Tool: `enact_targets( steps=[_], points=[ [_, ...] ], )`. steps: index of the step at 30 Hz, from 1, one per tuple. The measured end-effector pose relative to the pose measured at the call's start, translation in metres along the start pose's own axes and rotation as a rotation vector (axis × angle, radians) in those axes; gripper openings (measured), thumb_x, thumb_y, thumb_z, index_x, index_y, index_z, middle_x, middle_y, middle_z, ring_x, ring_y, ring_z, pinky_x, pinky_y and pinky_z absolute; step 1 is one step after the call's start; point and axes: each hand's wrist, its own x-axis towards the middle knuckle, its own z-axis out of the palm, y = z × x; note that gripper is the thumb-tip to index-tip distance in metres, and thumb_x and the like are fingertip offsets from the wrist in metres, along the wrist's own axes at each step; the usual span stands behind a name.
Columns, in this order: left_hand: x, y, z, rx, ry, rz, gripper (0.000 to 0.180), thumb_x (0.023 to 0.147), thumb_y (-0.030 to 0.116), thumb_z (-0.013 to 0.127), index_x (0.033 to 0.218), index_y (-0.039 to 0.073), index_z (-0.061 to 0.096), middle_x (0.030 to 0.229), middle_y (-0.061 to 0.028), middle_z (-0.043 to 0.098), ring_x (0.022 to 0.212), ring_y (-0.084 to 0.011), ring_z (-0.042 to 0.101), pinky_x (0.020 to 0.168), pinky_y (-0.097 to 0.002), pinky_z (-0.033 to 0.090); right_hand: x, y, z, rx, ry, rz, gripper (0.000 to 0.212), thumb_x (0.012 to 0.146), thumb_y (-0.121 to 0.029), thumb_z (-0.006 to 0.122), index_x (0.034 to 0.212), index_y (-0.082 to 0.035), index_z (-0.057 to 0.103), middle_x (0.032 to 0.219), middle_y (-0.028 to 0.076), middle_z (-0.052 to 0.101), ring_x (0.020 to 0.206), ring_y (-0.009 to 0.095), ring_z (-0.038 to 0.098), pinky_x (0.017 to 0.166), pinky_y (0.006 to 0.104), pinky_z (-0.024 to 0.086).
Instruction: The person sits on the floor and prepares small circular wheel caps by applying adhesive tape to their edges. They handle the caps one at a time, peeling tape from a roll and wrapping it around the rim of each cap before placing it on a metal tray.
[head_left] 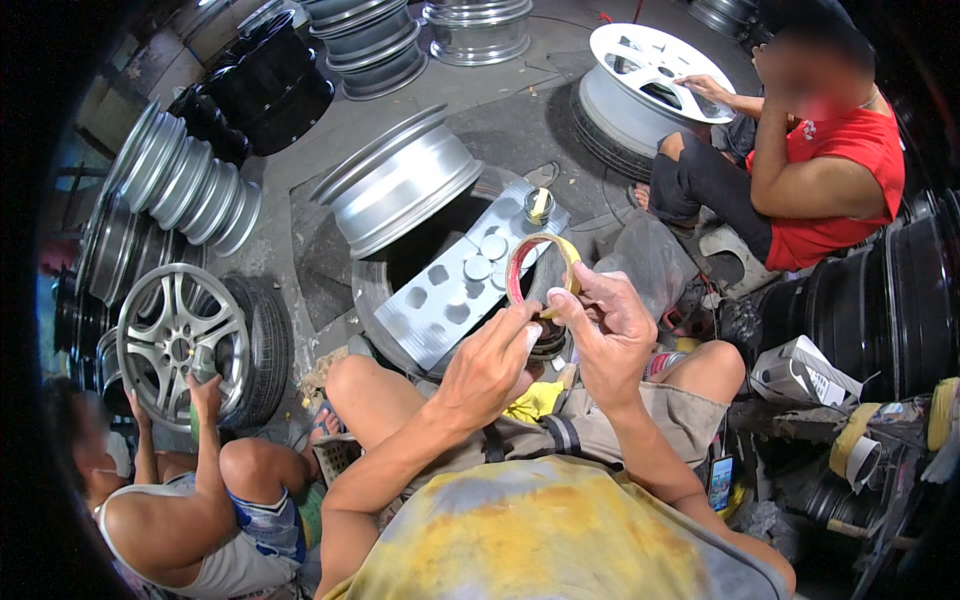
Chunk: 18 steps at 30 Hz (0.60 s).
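Observation:
A roll of masking tape [516, 276], yellowish outside with a red inner ring, is held up over my lap. My right hand [612, 335] grips its right side between thumb and fingers. At the roll's lower edge, the fingers of my left hand [478, 368] are pinched together; whether a loose tape end is between them is hidden. Beyond my hands a grey flat panel [425, 322] lies across a tyre [372, 290], bearing several round caps [477, 268] and dark round spots. A small jar [538, 207] with something yellow on top stands at the panel's far end.
A silver wheel rim [405, 185] leans on the tyre. To the left, a person handles a spoked wheel [183, 335]; at the right, a person in red touches a white wheel [655, 75]. Stacked rims [185, 185] stand around. Yellow cloth [535, 402] lies by my lap.

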Motion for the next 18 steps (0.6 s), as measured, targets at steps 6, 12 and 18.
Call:
enact_targets(
  steps=[6,12,18],
  points=[
    [-0.005,-0.004,0.006,0.010,-0.012,0.003,0.052,0.061,-0.005,0.076,0.109,-0.012,0.058,0.126,-0.0255,0.060,0.110,-0.0407,0.065,0.087,-0.0434,0.058,-0.002,0.016,-0.003,0.035,-0.035,-0.028,0.014,0.093,0.005,0.073,0.107,0.003,0.071,0.099,0.007,0.068,0.086,0.010,0.069,0.071,0.0232,0.057],
    [-0.006,-0.005,0.011,0.009,-0.006,-0.011,0.051,0.062,-0.004,0.075,0.109,-0.011,0.059,0.126,-0.0253,0.060,0.111,-0.0408,0.064,0.088,-0.0437,0.058,-0.004,0.019,-0.002,0.123,0.002,0.026,0.012,0.092,0.004,0.075,0.104,0.003,0.071,0.098,0.006,0.068,0.085,0.009,0.068,0.073,0.0224,0.055],
    [-0.003,-0.005,0.009,0.011,-0.006,-0.008,0.051,0.062,-0.005,0.072,0.111,-0.011,0.058,0.126,-0.0256,0.060,0.113,-0.0412,0.064,0.090,-0.0439,0.058,-0.004,0.011,0.002,0.097,0.056,0.087,0.013,0.092,0.003,0.076,0.104,0.004,0.071,0.099,0.006,0.068,0.086,0.009,0.068,0.073,0.0224,0.055]
  ],
)
